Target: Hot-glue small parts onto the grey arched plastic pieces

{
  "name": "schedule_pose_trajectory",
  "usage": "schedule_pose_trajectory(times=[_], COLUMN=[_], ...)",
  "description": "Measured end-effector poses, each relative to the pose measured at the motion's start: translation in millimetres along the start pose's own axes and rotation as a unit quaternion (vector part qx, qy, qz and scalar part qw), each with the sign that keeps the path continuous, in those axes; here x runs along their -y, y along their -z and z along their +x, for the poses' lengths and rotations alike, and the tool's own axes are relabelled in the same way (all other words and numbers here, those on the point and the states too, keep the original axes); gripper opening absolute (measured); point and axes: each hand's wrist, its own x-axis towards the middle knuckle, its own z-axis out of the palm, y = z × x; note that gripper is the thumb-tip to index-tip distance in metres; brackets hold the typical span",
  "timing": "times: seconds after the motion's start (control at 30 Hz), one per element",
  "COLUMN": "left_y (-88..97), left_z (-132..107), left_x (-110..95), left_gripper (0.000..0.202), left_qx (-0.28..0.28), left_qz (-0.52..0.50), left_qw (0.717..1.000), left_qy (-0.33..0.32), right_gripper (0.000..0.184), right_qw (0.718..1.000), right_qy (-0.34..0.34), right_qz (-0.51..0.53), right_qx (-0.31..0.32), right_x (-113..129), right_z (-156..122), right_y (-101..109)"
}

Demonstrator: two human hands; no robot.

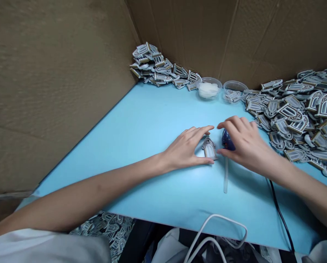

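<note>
My left hand (189,148) rests on the blue tabletop with its thumb and fingers spread. Between them lies a small grey-white arched window-shaped piece (209,149), and whether the fingertips touch it I cannot tell. My right hand (242,142) hovers just to the right, thumb and forefinger apart, nothing visibly pinched. Partly hidden under its palm is a shiny dark blue object (227,140), its kind unclear. A translucent stick (226,179) extends from near it toward me.
Cardboard walls (70,73) enclose the table (119,128). Window-shaped pieces pile up at the back (155,65) and right (297,117). Two clear tubs stand behind, one with white material (208,89), another with small pieces (233,95). A black cable (280,210) crosses the front right.
</note>
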Motion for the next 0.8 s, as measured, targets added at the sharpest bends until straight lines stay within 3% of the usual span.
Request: schedule_pose_trajectory(times=[0.1, 0.2, 0.3, 0.37, 0.43, 0.5, 0.57, 0.8], left_y=[3.9, 6.1, 5.9, 5.5, 5.2, 5.3, 5.9, 8.8], left_z=[2.6, 4.7, 5.3, 5.4, 5.5, 5.8, 6.0, 6.7], left_x=[4.8, 10.1, 12.3, 12.6, 13.4, 15.0, 17.0, 17.4], left_gripper=[0.05, 0.043, 0.033, 0.029, 0.03, 0.036, 0.04, 0.038], left_qx=[0.019, 0.052, 0.051, 0.044, 0.04, 0.037, 0.037, 0.056], left_qz=[0.0, 0.025, 0.033, 0.021, 0.008, -0.006, -0.02, -0.044], left_qw=[0.999, 0.995, 0.995, 0.996, 0.997, 0.998, 0.998, 0.997], left_qy=[-0.042, -0.078, -0.075, -0.073, -0.067, -0.053, -0.038, -0.017], right_gripper=[0.048, 0.035, 0.034, 0.037, 0.038, 0.038, 0.036, 0.039], right_qw=[0.991, 0.987, 0.997, 0.992, 0.955, 0.892, 0.854, 0.9], right_qy=[-0.036, -0.044, -0.04, -0.059, -0.098, -0.14, -0.158, -0.11], right_qz=[-0.113, -0.105, -0.008, 0.112, 0.277, 0.427, 0.496, 0.422], right_qx=[0.067, 0.116, 0.061, 0.003, -0.032, -0.037, -0.023, 0.016], right_x=[-21.5, -35.1, -40.1, -43.0, -45.9, -46.7, -44.0, -29.0], right_z=[-18.8, -34.3, -44.8, -51.2, -57.6, -62.3, -63.6, -52.5], right_y=[7.5, -7.9, -29.4, -38.3, -41.9, -42.0, -40.1, -33.8])
